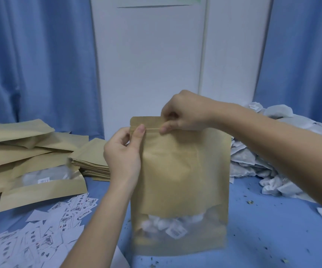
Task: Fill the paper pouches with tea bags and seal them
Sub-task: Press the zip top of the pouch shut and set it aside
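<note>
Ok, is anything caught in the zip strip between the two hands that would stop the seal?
Nothing visible. Left hand and right hand both pinch the pouch top, and the strip between them looks bare; the tea bags sit low behind the window.

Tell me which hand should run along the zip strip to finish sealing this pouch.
Probably the right hand: it already pinches the zip strip mid-way along the pouch, with the unpressed stretch on its side. The left hand grips the top left corner, steadying it.
</note>
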Demonstrator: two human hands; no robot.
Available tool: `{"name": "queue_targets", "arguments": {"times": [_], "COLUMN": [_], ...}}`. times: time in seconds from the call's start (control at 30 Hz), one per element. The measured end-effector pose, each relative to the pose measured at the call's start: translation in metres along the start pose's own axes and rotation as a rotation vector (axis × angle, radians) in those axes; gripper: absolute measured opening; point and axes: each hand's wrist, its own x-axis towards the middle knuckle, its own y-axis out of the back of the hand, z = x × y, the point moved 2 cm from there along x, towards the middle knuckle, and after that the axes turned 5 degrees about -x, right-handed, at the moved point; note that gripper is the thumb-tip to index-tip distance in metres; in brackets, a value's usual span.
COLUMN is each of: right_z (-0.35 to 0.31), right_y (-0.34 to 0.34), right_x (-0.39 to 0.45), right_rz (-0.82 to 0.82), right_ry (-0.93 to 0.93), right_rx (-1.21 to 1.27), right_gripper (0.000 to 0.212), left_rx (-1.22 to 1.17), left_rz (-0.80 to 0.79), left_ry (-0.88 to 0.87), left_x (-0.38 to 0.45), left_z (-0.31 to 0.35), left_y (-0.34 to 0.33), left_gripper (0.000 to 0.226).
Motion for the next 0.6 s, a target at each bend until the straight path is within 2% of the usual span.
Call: {"name": "queue_targets", "arguments": {"times": [0.13, 0.4, 0.6], "right_z": [0.002, 0.017, 0.023], "right_y": [0.002, -0.004, -0.016], "right_x": [-0.004, -0.013, -0.023], "right_rz": [0.009, 0.029, -0.034], "right_ry": [0.049, 0.042, 0.016], "right_rx": [0.020, 0.021, -0.045], "right_gripper": [0.036, 0.037, 0.035], "left_rx": [0.019, 0.045, 0.030], "left_rz": [0.038, 0.044, 0.045], "left_ry": [0.016, -0.019, -0.030], "left_x": [-0.002, 0.006, 0.012], "left_z": [-0.002, -0.005, -0.010], "left_y": [0.002, 0.010, 0.016], "left_gripper": [0.026, 0.027, 0.026]}}
